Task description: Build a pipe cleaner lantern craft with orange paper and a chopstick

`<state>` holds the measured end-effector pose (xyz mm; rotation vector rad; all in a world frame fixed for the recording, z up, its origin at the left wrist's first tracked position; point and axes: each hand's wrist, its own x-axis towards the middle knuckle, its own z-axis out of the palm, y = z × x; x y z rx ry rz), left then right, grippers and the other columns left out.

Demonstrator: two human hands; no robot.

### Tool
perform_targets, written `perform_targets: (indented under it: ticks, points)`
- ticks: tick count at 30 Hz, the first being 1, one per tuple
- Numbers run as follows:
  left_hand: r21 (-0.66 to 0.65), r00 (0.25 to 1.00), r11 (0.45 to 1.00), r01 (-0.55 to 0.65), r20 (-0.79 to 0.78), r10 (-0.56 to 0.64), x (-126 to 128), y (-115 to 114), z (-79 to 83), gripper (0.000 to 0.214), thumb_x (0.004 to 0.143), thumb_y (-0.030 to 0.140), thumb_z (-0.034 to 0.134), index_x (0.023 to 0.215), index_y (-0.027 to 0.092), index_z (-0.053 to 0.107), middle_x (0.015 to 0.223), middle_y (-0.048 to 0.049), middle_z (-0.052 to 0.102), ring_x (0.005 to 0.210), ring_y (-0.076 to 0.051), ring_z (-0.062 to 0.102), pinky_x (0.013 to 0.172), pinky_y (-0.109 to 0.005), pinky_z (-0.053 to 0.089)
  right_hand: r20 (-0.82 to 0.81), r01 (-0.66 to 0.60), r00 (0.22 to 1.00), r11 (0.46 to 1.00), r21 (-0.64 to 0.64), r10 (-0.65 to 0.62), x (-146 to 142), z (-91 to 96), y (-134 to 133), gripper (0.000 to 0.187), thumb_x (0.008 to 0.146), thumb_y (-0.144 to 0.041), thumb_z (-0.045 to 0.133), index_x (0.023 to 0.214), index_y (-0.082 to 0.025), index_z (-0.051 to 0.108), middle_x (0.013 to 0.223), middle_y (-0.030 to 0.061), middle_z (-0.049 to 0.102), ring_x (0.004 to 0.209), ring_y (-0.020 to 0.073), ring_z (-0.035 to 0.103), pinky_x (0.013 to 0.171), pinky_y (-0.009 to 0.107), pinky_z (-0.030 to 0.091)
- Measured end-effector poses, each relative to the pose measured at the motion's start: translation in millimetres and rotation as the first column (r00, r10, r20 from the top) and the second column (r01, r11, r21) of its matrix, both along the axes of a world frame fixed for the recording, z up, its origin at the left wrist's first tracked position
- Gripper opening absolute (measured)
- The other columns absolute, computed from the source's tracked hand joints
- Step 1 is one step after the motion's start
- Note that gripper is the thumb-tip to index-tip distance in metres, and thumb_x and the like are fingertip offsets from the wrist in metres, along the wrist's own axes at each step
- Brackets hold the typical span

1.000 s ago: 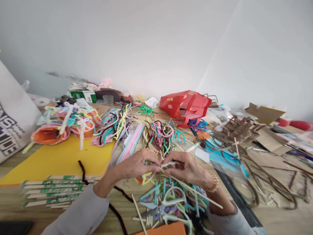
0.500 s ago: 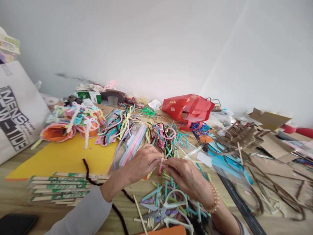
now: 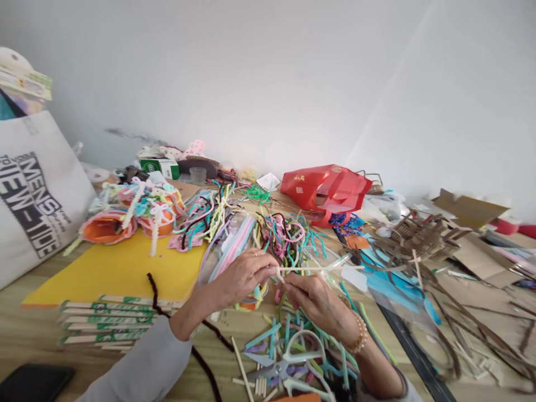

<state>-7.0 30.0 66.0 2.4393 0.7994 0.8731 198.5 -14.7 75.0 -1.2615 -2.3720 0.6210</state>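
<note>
My left hand and my right hand meet near the middle, fingertips pinched on a thin cream pipe cleaner. One straight length of it sticks out to the right above my right hand, and a small bend shows between the fingertips. Below the hands lie open scissors with pale handles, among cut pipe cleaner pieces. Partly hidden behind my left hand is a small orange and yellow item. A dark brown pipe cleaner runs under my left forearm.
Bundles of coloured pipe cleaners lie behind the hands. Wrapped chopsticks and a yellow sheet are at left, near decorated orange cups and a white bag. A red bag stands behind; brown strips clutter the right.
The straight length of cream pipe cleaner now shows pointing right from between the fingertips. Both hands stay close together; the whole view has shifted slightly.
</note>
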Motion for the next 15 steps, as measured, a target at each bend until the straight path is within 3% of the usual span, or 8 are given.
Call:
perform_targets:
  ticks: [9,15]
  points:
    - [-0.244,0.981,0.950,0.194,0.065,-0.183,-6,-1,4.5,0.036,0.098,0.036,0.036,0.078,0.017,0.059,0.070,0.0002,0.060,0.074,-0.014,0.055,0.077,-0.025,0.041,-0.207,-0.132,0.974,0.974,-0.186,0.093,11,-11.2,17,0.041,0.099,-0.042,0.037,0.089,-0.016,0.068,0.062,-0.0021,0.050,0.055,0.0104,0.043,0.054,0.022,0.035]
    - [-0.263,0.952,0.916,0.304,0.051,-0.301,-7,-1,7.4,0.035,0.097,0.035,0.042,0.080,0.016,0.064,0.076,-0.0025,0.064,0.081,-0.015,0.058,0.084,-0.025,0.041,-0.247,-0.171,0.963,0.954,-0.248,0.109,15,-6.3,17,0.047,0.096,-0.051,0.040,0.082,-0.015,0.067,0.065,-0.0005,0.052,0.058,0.0105,0.044,0.053,0.021,0.037]
